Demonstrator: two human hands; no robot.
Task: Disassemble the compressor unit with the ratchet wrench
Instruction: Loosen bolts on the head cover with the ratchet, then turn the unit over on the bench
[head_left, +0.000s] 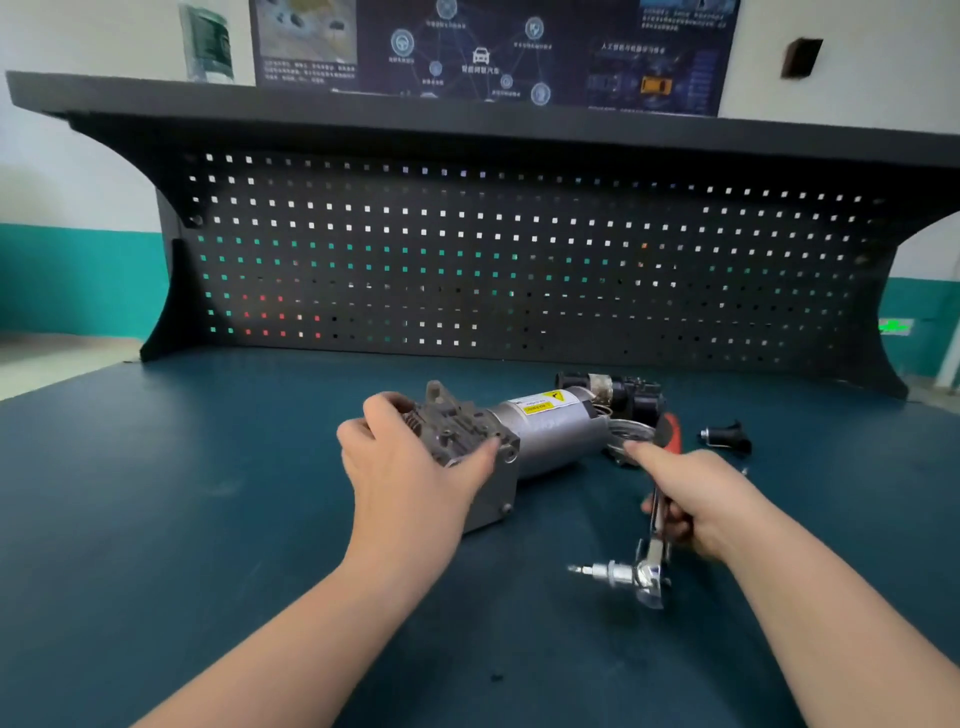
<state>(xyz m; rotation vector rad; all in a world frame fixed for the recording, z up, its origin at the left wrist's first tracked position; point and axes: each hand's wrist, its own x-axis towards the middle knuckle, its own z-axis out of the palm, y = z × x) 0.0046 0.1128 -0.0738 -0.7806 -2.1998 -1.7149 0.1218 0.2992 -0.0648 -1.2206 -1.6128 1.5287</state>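
Our left hand (410, 467) grips the compressor unit (519, 441); just right of it, our right hand (696, 504) grips the ratchet wrench (652, 551), whose loosely hanging bit could slip off a bolt

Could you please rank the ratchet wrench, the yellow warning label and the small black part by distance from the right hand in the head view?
1. Ratchet wrench: held in the right hand.
2. Small black part: on the bench beyond the hand, slightly right.
3. Yellow warning label: on the compressor cylinder, left and farther back.
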